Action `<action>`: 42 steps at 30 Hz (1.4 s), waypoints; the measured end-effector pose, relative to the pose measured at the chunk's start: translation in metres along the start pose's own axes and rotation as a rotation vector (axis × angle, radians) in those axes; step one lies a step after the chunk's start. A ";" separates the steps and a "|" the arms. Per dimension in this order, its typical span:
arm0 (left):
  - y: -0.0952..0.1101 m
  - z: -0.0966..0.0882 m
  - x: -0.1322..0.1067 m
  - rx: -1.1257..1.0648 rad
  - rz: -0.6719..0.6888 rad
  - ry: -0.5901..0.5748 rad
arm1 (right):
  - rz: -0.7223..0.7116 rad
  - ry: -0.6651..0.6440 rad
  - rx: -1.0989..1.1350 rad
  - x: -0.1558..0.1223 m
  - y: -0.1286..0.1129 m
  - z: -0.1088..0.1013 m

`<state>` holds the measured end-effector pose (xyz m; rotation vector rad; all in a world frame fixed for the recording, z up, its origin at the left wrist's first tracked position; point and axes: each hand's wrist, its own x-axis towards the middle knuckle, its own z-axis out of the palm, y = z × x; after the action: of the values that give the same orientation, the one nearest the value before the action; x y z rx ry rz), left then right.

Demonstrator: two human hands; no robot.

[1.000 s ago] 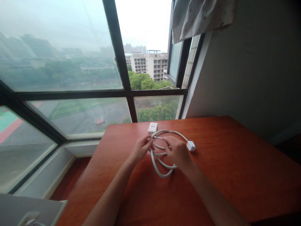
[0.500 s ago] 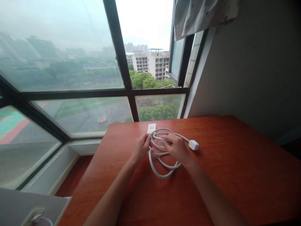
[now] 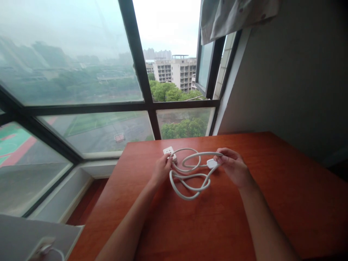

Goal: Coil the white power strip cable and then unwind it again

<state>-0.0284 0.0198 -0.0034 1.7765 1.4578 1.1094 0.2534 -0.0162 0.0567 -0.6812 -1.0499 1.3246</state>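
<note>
A white extension cord lies in loose loops on the reddish-brown wooden table. Its small white socket block rests near the table's far edge. My left hand is closed on the cord right beside that block. The white plug at the cord's other end is pinched in my right hand, just above the tabletop. Both forearms reach in from the bottom of the view.
A large window with dark frames runs along the table's far and left side. A grey wall stands to the right, with a cloth hanging at the top. A white object with a cable sits at the bottom left.
My right hand left the middle of the coil, moved right and took hold of the plug. The socket block and the loops shifted slightly left with my left hand.
</note>
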 end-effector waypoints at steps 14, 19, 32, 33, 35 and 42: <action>0.000 0.003 -0.001 -0.138 -0.038 -0.056 | -0.071 0.083 -0.059 0.007 0.000 -0.023; 0.003 0.007 -0.002 -0.237 -0.044 -0.040 | -0.062 0.079 -0.064 0.009 0.003 -0.028; 0.006 0.009 -0.005 -0.328 0.013 -0.088 | 0.015 0.038 -0.068 0.006 0.003 -0.022; 0.007 0.009 -0.006 -0.327 0.018 -0.091 | 0.019 0.041 -0.090 0.005 0.003 -0.022; 0.009 0.008 -0.006 -0.316 0.030 -0.097 | 0.030 0.035 -0.123 0.004 0.001 -0.022; 0.017 0.007 -0.007 -0.301 0.026 -0.079 | 0.047 -0.017 -0.253 -0.003 -0.015 -0.031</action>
<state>-0.0147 0.0091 0.0057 1.6116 1.1555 1.1890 0.2876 -0.0168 0.0564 -0.8897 -1.2342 1.2507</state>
